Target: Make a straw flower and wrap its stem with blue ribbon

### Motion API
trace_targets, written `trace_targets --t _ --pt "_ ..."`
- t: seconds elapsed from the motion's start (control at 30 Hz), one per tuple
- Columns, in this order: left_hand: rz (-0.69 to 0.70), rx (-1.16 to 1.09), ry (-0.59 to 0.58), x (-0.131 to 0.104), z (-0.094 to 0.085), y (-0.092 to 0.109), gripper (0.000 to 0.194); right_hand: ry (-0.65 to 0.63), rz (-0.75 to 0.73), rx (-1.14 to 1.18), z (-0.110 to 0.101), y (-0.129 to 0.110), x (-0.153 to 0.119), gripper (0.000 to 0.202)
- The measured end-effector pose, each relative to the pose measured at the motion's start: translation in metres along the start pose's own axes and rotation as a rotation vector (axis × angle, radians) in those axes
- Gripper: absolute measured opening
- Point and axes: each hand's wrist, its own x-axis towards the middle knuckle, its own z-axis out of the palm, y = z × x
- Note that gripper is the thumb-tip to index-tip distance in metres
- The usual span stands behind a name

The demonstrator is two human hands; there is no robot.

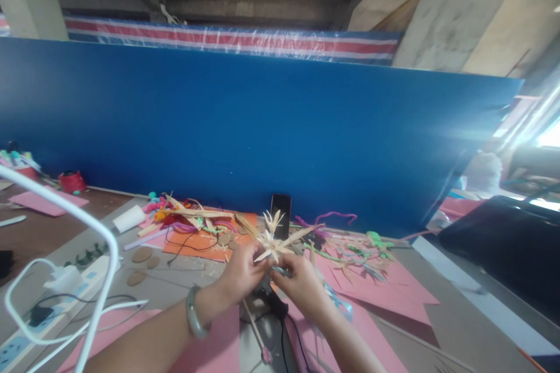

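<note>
A pale flower made of dried, pointed husk-like strips [272, 242] stands up between my hands over the middle of the table. My left hand [242, 268] is closed on its base from the left, a grey-green bangle at that wrist. From the right, my right hand [300, 280] pinches at the same base, with a bluish band-like bit [282, 271] by its fingers that I cannot make out. Below the hands lies a black tool with a cord [273, 302], partly hidden. A thin stick with a pink tip [258, 335] slants towards me beside it.
A phone [280, 215] leans against the blue partition [262, 128]. Pink paper [376, 285] with scraps lies right, an orange sheet [192, 245] and husk strips left. Brown discs [141, 254], a power strip [56, 309] and a white cable arching close [111, 245] occupy the left.
</note>
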Motion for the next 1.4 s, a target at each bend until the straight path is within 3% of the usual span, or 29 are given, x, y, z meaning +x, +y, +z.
trace_targets --t 0.23,0.53,0.73,0.93,1.1,1.4 --pt "0.023 -0.006 0.02 -0.001 -0.002 0.007 0.035 0.08 -0.033 -0.02 0.003 0.0 -0.002 0.012" --pt "-0.056 -0.124 0.028 0.001 -0.001 -0.007 0.039 0.141 -0.089 -0.098 0.012 0.005 -0.007 0.015" --pt "-0.082 -0.345 0.0 0.007 -0.001 -0.006 0.04 0.157 -0.1 0.059 0.013 0.004 -0.005 0.018" --pt "-0.103 -0.5 -0.042 0.01 -0.005 0.007 0.034 0.092 -0.106 0.276 0.015 0.006 -0.002 0.017" --pt "-0.128 -0.525 -0.003 0.011 -0.008 0.017 0.03 0.077 -0.091 0.325 0.017 0.01 0.001 0.019" --pt "-0.116 -0.566 0.028 0.015 -0.008 0.007 0.028 0.141 -0.072 0.343 0.019 0.008 0.0 0.023"
